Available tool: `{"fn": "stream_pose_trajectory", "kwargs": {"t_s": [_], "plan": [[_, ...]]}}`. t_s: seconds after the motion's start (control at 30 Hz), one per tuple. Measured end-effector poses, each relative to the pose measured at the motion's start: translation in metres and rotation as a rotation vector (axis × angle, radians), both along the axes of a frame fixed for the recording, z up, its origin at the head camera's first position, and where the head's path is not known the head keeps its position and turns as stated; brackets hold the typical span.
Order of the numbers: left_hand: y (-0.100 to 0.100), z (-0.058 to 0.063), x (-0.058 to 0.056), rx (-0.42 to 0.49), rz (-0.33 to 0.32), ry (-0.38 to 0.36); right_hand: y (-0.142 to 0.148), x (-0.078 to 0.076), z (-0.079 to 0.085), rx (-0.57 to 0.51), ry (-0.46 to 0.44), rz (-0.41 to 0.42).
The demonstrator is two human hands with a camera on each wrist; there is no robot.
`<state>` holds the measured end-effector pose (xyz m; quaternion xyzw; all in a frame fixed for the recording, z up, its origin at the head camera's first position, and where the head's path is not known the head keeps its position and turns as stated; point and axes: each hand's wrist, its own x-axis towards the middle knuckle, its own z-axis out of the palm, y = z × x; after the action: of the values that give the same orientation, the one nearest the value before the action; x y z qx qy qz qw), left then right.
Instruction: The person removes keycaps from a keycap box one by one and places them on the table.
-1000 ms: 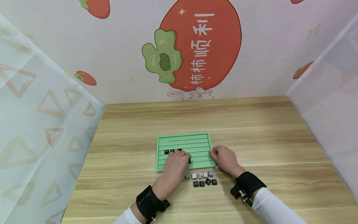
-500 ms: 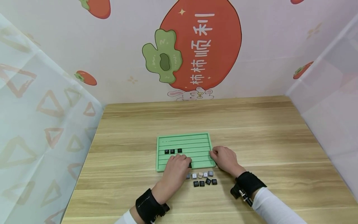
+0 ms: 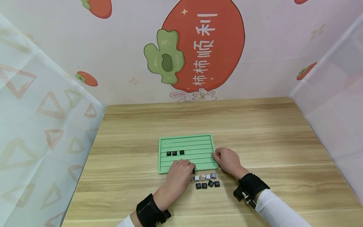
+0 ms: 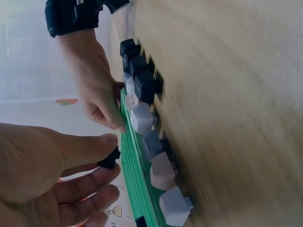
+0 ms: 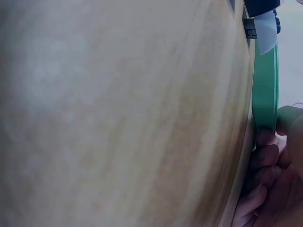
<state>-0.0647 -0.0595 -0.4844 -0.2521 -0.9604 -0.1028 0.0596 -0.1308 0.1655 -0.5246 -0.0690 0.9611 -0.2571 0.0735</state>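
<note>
My left hand pinches a black keycap between thumb and fingers, over the near edge of the green tray. The left wrist view shows this keycap held clear of the tray, its stem side facing away from the palm. On one of the tray's ridged rows sit three black keycaps, the right one spaced slightly apart. At the tray's right edge, my right hand grips the rim, its thumb on top and curled fingers against the side.
Between the tray and me lies a row of grey, white and beige keycaps, partly hidden by the left hand. Several black keycaps form a nearer row. Wooden tabletop surrounds them, with a printed backdrop behind.
My left hand has drawn back toward me from the tray's middle with the black keycap, uncovering the three keycaps on the tray. My right hand stays at the rim.
</note>
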Motion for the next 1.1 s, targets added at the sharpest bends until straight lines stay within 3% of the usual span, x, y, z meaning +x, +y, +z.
{"fn": "stream_pose_trajectory", "kwargs": {"t_s": [1.1], "plan": [[-0.005,-0.003,0.021,-0.013,-0.013,-0.051,0.000,0.000,0.000,0.007,0.003,0.010]]}}
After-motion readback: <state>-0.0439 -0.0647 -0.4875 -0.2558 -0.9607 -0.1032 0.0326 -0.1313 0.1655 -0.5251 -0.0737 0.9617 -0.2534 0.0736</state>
